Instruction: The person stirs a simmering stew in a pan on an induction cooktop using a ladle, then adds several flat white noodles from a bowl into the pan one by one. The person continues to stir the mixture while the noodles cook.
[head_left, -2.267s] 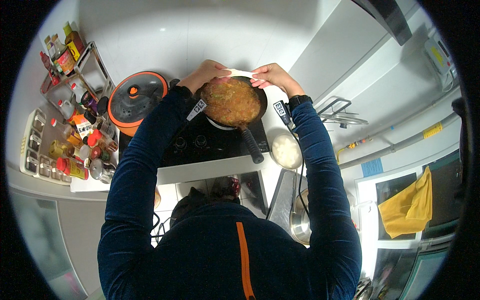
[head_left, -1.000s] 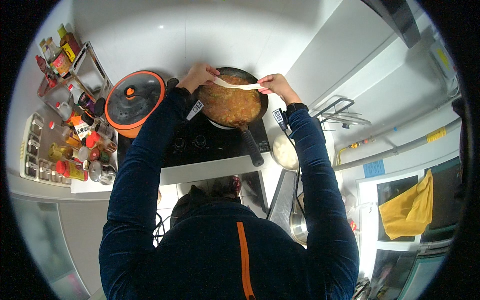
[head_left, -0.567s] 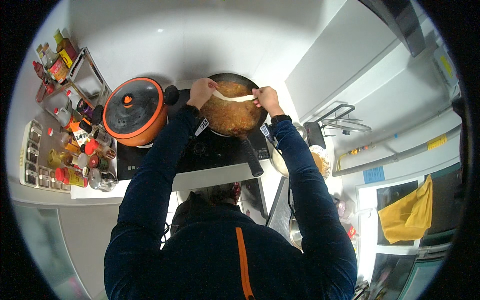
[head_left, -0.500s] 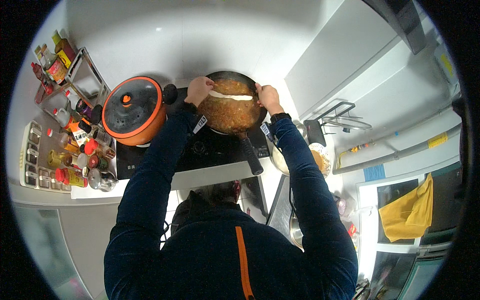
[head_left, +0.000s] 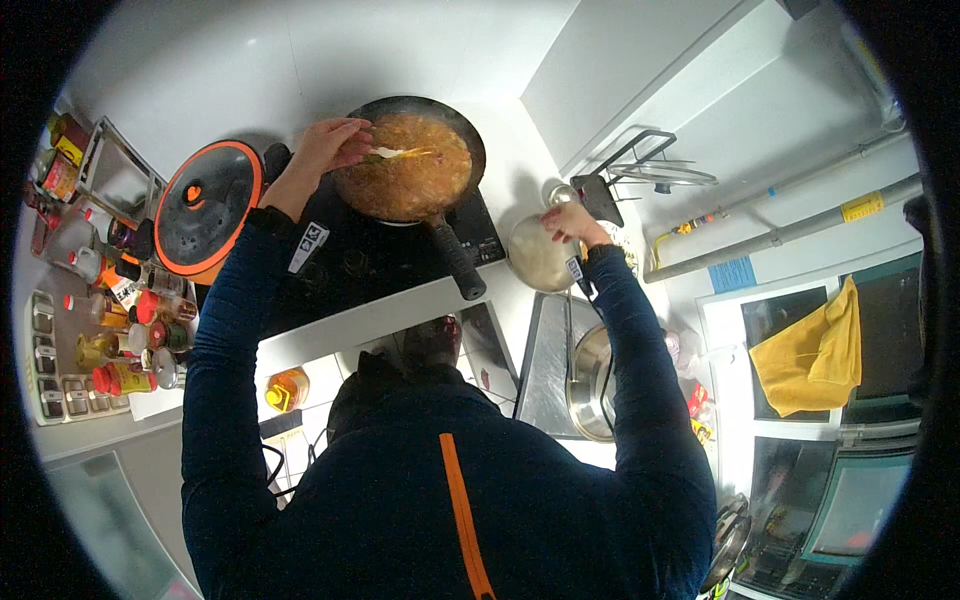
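Note:
A black frying pan (head_left: 466, 125) on the cooktop holds a brown, chunky stew (head_left: 425, 185). My left hand (head_left: 335, 148) hovers over the pan's left rim, fingers stretched out. Beside its fingertips a pale, dough-like strip (head_left: 393, 153) lies on the stew, partly covered by sauce. My right hand (head_left: 570, 222) is over a round pale bowl (head_left: 535, 262) to the right of the cooktop. Its fingers are bent together and point down at the bowl; whatever is between them is hidden. The pan's handle (head_left: 460, 262) points toward me.
An orange-rimmed lidded pot (head_left: 205, 210) stands left of the pan. Several seasoning bottles and jars (head_left: 155, 320) crowd the left counter. A wire lid rack (head_left: 650, 165) is at the right wall. A metal basin (head_left: 592, 385) sits in the sink (head_left: 545, 340) at lower right.
My right hand has left the strip and moved right, over the pale bowl. The strip, earlier stretched between both hands, now lies shorter in the stew. The view has shifted right.

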